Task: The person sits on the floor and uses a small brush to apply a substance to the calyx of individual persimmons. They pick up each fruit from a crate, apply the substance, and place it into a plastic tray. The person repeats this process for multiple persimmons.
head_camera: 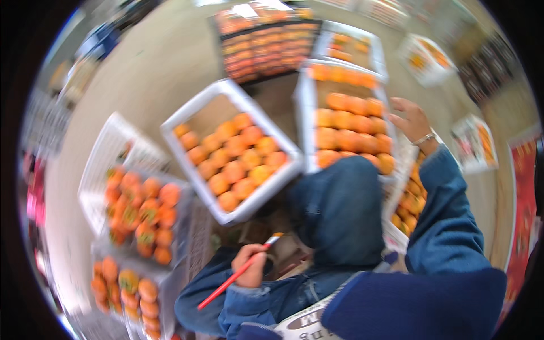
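Note:
My left hand (250,267) grips a slim brush (231,281) with a red handle, a pale ferrule and an orange-yellow tip, low above my lap. Ahead of it, a tilted white foam box (263,191) holds rows of orange persimmons (233,171) over a brown liner. My right hand (411,121), a bracelet at its wrist, is beside the right rim of a second white box (307,123). Its thumb and fingers are apart and nothing shows between them. Inside that box are rows of persimmons (352,122); my knee hides its near end.
To my left stand a grey plastic crate (180,238) and a white basket (95,182), with persimmons (140,208) heaped there. Dark crates of fruit (267,51) are stacked ahead. Another white box (378,51) stands behind the right one. Yellower fruit (410,204) fills a container under my right arm.

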{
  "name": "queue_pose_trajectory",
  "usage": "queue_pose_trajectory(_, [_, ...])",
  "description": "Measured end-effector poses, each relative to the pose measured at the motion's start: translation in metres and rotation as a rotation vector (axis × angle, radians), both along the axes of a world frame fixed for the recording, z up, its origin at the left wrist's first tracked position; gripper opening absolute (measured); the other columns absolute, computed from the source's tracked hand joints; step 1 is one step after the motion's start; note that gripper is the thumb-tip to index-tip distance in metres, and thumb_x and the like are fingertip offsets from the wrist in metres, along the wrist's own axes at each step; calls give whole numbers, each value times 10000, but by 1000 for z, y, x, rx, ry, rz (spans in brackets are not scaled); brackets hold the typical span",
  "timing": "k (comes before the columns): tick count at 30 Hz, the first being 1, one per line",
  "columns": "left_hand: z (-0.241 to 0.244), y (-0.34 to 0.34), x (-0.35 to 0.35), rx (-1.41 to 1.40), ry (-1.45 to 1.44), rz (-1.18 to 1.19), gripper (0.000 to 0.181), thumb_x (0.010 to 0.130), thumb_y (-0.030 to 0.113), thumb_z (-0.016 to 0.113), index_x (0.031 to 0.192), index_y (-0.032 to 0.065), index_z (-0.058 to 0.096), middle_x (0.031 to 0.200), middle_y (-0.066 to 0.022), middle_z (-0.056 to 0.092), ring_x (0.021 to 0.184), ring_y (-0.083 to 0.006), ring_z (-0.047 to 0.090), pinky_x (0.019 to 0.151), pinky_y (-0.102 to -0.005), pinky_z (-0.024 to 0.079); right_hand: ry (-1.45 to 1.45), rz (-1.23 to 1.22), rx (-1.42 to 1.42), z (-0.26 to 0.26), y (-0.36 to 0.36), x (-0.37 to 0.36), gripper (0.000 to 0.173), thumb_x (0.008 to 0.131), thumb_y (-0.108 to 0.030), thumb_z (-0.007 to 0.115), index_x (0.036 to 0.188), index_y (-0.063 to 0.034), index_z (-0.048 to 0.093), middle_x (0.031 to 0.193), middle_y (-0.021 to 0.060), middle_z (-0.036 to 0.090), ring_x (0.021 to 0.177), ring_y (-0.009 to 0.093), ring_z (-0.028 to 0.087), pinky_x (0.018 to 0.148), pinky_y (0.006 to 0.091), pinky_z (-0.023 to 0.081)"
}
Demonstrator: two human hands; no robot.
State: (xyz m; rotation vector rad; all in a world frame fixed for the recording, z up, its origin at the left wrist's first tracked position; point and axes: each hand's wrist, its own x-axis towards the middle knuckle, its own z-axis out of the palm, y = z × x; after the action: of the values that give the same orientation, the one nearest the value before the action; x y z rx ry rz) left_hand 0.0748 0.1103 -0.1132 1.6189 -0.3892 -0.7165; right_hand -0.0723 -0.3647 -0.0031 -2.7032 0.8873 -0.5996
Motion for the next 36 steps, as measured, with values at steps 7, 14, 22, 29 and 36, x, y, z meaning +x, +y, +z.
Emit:
queue_pose_trajectory(7, [7,-19,-14,81,97,-43,192,823,107,550,964,-14,597,778,-66,599,651,-105,549,614,-220,462,67,-734,41,-3,11,-274,382,708,-230,664,1026,-23,619,814,139,657,759,263,639,698,354,503])
queue_pose_trajectory(14, [17,-35,-12,180,-32,-82,220,853,133,508,996,-11,592,799,-81,606,658,-114,554,613,-224,469,209,-987,289,-96,47,-356,384,712,-211,689,1036,-16,621,924,156,650,878,301,621,800,365,493])
queue_pose_trajectory(22, [28,-48,-17,249,-30,-66,207,843,110,516,996,-6,595,796,-78,611,654,-112,557,608,-222,472,72,-754,555,-161,48,-315,412,699,-233,698,1051,-35,616,956,168,636,894,301,610,805,380,485])
queue_pose_trajectory(29, [35,-56,-20,289,-51,-73,210,839,122,529,994,-2,598,801,-76,612,655,-108,556,609,-215,471,284,-413,247,-150,71,-257,574,612,-216,735,1128,-42,554,979,114,542,980,317,495,879,371,435])
queue_pose_trajectory(36, [36,-57,-24,281,-57,-102,231,831,138,540,1002,-6,597,807,-71,609,657,-107,550,612,-213,470,400,-454,217,-147,68,-244,437,598,-189,693,989,-38,571,973,114,528,959,293,483,816,352,453])
